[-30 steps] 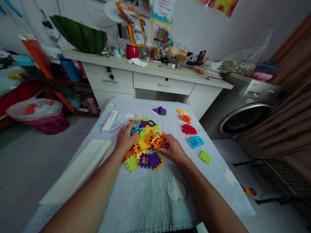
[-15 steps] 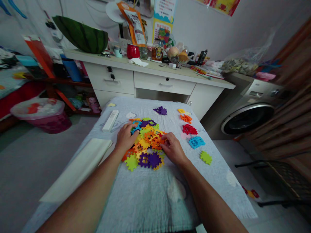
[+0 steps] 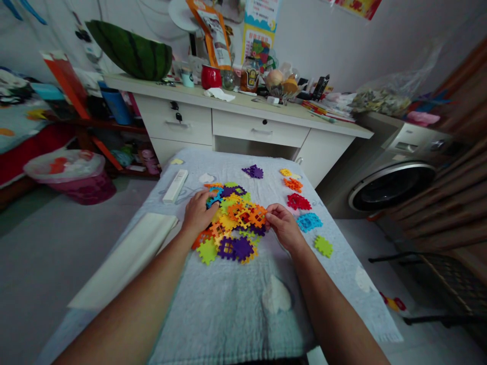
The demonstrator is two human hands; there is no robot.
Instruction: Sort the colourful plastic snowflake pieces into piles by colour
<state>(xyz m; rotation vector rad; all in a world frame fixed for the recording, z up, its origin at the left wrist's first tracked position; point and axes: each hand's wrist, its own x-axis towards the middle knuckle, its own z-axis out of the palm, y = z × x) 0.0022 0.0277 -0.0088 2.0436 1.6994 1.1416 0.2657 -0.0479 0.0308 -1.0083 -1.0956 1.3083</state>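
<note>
A pile of toothed plastic building pieces in orange, yellow, purple, green and blue lies mid-table. My left hand rests on the pile's left edge, fingers spread over it beside a blue piece. At the pile's right edge, the thumb and fingertips of my right hand pinch an orange window-patterned building piece. Sorted by colour to the right are purple pieces, a yellow piece, orange pieces, red pieces, blue pieces and a green piece.
A pale cloth covers the table. A white box and a folded white sheet lie on its left. Behind stands a white desk with a watermelon; a washing machine is at right.
My right hand has moved slightly right, drawing the orange piece toward the pile's right edge. My left hand stays on the pile. The view has shifted a little.
</note>
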